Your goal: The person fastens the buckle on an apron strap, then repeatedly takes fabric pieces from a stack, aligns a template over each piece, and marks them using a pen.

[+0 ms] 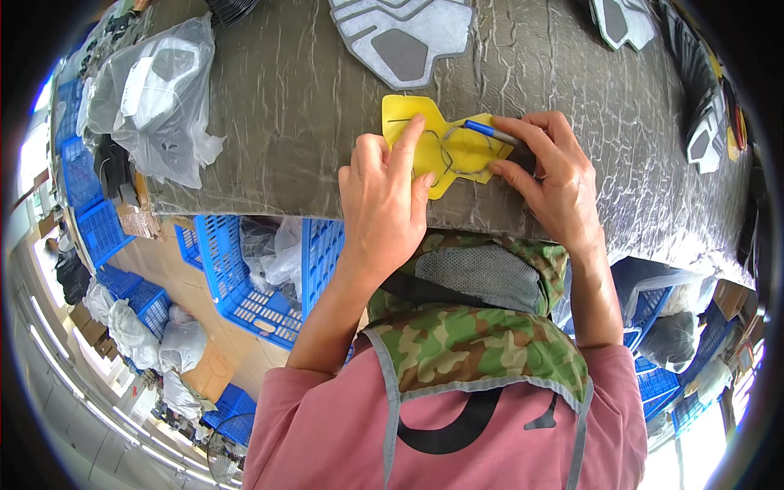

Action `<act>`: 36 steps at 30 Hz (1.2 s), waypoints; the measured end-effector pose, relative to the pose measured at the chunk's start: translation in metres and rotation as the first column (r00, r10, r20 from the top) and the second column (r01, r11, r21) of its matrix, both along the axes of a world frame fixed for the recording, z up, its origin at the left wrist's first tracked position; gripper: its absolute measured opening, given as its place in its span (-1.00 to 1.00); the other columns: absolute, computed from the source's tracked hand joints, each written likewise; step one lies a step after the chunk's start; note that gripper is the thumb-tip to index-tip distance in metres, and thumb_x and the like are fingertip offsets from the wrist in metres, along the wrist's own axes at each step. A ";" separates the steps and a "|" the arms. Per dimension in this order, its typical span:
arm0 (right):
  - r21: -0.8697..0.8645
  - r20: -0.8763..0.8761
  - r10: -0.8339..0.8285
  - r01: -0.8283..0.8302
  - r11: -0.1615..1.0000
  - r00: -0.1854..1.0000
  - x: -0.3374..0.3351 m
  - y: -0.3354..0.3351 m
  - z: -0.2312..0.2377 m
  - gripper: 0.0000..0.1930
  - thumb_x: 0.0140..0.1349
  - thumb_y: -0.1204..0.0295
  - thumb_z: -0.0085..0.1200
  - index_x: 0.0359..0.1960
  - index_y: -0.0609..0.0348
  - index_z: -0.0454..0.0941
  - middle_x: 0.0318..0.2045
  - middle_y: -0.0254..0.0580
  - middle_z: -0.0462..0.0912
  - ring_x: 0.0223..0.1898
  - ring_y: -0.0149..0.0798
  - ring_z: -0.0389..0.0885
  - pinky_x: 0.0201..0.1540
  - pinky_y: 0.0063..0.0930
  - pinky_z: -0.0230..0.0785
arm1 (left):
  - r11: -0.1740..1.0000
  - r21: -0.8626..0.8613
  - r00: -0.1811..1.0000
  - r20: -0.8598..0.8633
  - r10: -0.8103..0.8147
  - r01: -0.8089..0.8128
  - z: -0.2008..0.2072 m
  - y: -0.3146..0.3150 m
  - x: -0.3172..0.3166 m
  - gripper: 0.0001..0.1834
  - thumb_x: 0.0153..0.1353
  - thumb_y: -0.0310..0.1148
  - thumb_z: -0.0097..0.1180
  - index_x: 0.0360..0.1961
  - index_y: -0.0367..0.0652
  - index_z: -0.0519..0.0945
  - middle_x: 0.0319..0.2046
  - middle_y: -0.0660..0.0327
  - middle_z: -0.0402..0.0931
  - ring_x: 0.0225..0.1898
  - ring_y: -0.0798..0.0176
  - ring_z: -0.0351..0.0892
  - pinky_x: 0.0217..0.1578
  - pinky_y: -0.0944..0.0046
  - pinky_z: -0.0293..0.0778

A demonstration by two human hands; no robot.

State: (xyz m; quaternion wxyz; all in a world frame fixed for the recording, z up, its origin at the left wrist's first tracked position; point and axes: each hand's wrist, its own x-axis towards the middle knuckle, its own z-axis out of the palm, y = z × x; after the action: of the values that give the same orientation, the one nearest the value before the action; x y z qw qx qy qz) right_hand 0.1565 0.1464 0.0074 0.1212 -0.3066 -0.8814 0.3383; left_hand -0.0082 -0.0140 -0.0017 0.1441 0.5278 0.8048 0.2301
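A yellow cut-out sheet [468, 151], narrow in the middle, lies near the table's front edge with dark curved lines and slits on it. My left hand [382, 188] holds its left part, index finger stretched over the surface and thumb near the lower edge. At its right end, my right hand [555, 175] is closed on a pen [480, 127], thumb and fingers also at the sheet's edge. The pen's blue end points left over the sheet; the rest is partly hidden by my fingers.
A grey-and-white shaped pad [400, 53] lies beyond the sheet, with similar pads [622, 23] at far right and a row of them [706, 135] along the right side. A clear plastic bag [155, 98] sits at left. Blue crates [253, 314] stand below the table [278, 106].
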 end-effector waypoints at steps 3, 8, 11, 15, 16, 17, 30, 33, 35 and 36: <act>0.002 -0.016 -0.006 0.006 1.000 1.000 -0.001 0.000 -0.003 -0.58 0.14 0.33 0.36 0.07 -0.05 0.65 -0.13 -0.27 0.55 -0.23 -0.17 0.68 -0.22 -0.29 0.57 | 1.000 -0.004 1.000 -0.016 0.002 -0.002 -0.002 -0.001 0.001 -0.28 0.16 -0.36 0.28 0.38 -0.12 0.36 -0.16 0.11 0.29 -0.13 0.05 0.40 -0.20 0.07 0.26; -0.014 -0.026 -0.010 0.010 1.000 1.000 -0.001 0.001 -0.004 -0.59 0.16 0.33 0.35 0.07 -0.07 0.65 -0.13 -0.28 0.55 -0.24 -0.18 0.68 -0.23 -0.30 0.57 | 0.999 -0.027 0.999 -0.034 0.019 -0.020 0.000 -0.001 0.004 -0.26 0.16 -0.35 0.30 0.39 -0.12 0.36 -0.15 0.11 0.27 -0.13 0.06 0.39 -0.20 0.07 0.26; 0.015 -0.030 -0.006 0.006 1.000 1.000 -0.001 0.000 -0.005 -0.60 0.16 0.34 0.34 0.07 -0.08 0.65 -0.13 -0.28 0.55 -0.25 -0.19 0.68 -0.24 -0.31 0.57 | 0.999 -0.017 0.999 -0.045 0.030 -0.031 -0.001 -0.001 0.004 -0.30 0.24 -0.36 0.24 0.42 -0.04 0.35 -0.15 0.07 0.31 -0.19 0.03 0.40 -0.17 0.09 0.28; 0.020 -0.027 -0.013 0.013 1.000 1.000 -0.002 0.000 -0.004 -0.61 0.17 0.33 0.34 0.07 -0.09 0.65 -0.13 -0.29 0.56 -0.25 -0.20 0.69 -0.24 -0.32 0.57 | 0.999 -0.044 0.999 -0.044 0.030 -0.032 0.002 0.000 0.005 -0.30 0.24 -0.37 0.23 0.42 -0.04 0.34 -0.15 0.07 0.30 -0.18 0.03 0.39 -0.17 0.10 0.28; 0.034 -0.020 -0.011 0.012 0.999 1.000 -0.002 0.000 -0.004 -0.61 0.18 0.32 0.34 0.07 -0.09 0.66 -0.13 -0.29 0.56 -0.26 -0.21 0.69 -0.25 -0.32 0.57 | 0.999 -0.033 0.998 -0.055 0.029 -0.031 0.000 0.000 0.005 -0.30 0.24 -0.37 0.23 0.42 -0.04 0.34 -0.15 0.08 0.30 -0.18 0.04 0.39 -0.17 0.10 0.28; 0.034 -0.019 -0.012 0.013 0.999 1.000 -0.002 0.000 -0.004 -0.61 0.18 0.32 0.34 0.07 -0.09 0.66 -0.13 -0.29 0.56 -0.26 -0.21 0.69 -0.25 -0.32 0.57 | 0.999 -0.022 0.997 -0.066 0.029 -0.030 0.000 0.000 0.005 -0.30 0.23 -0.37 0.23 0.42 -0.04 0.35 -0.15 0.08 0.30 -0.17 0.04 0.39 -0.17 0.10 0.28; 0.039 -0.130 -0.044 0.050 0.998 0.991 -0.001 0.004 -0.005 -0.70 0.22 0.38 0.31 0.00 0.00 0.69 -0.17 -0.27 0.57 -0.32 -0.24 0.65 -0.27 -0.37 0.53 | 0.998 -0.041 0.995 -0.094 0.035 -0.039 0.002 0.002 0.007 -0.30 0.23 -0.37 0.23 0.42 -0.06 0.35 -0.16 0.09 0.30 -0.20 0.05 0.41 -0.19 0.09 0.29; 0.065 -0.237 -0.105 0.124 0.990 0.966 0.000 0.004 0.010 -0.79 0.26 0.39 0.27 -0.08 0.08 0.70 -0.20 -0.24 0.58 -0.36 -0.25 0.59 -0.26 -0.39 0.48 | 0.997 -0.062 0.993 -0.110 0.037 -0.044 0.004 0.001 0.008 -0.28 0.22 -0.38 0.24 0.42 -0.07 0.34 -0.15 0.09 0.30 -0.20 0.05 0.41 -0.20 0.08 0.28; 0.079 -0.369 -0.070 0.106 0.991 0.927 0.000 0.007 0.018 -0.86 0.32 0.38 0.23 -0.18 0.13 0.69 -0.26 -0.24 0.62 -0.34 -0.28 0.55 -0.24 -0.41 0.42 | 0.996 -0.082 0.995 -0.102 0.021 -0.029 0.005 0.002 0.007 -0.28 0.21 -0.38 0.24 0.42 -0.08 0.33 -0.15 0.09 0.30 -0.20 0.05 0.40 -0.21 0.08 0.27; 0.084 -0.375 -0.066 0.104 0.991 0.925 -0.001 0.006 0.019 -0.86 0.32 0.38 0.23 -0.18 0.13 0.69 -0.26 -0.24 0.62 -0.34 -0.28 0.55 -0.24 -0.41 0.42 | 0.997 -0.076 0.994 -0.108 0.023 -0.032 0.005 0.002 0.006 -0.28 0.21 -0.38 0.24 0.42 -0.08 0.33 -0.15 0.09 0.30 -0.20 0.05 0.40 -0.21 0.08 0.27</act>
State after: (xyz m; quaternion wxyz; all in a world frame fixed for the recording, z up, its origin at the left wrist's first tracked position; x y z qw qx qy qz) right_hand 0.1553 0.1522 0.0268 0.3157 -0.2684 -0.8446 0.3391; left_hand -0.0017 -0.0120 0.0033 0.1179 0.5222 0.8269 0.1721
